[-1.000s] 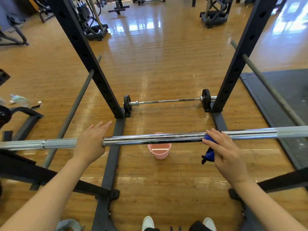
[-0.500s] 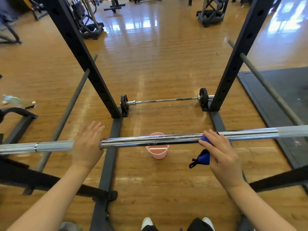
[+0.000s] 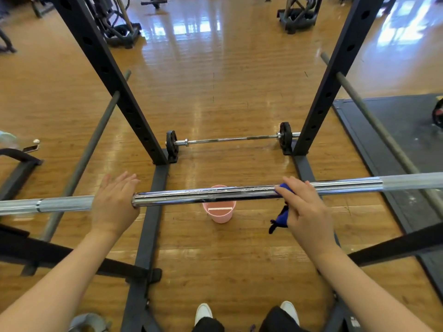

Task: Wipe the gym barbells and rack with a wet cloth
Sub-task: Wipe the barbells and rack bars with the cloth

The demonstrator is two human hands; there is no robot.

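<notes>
cloth [image 3: 281, 215] mostly under right hand [image 3: 308, 212]

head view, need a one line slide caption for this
Right hand wipes the racked barbell with a blue cloth while the left hand steadies it, a pink bucket below.

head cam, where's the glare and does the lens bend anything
Head view: window glare streaks the wooden floor at top and top right; bright highlights run along the chrome barbell between the left hand and right hand. Wide-angle distortion splays the rack uprights outward and bows the bar. The far gym machines look soft.
</notes>
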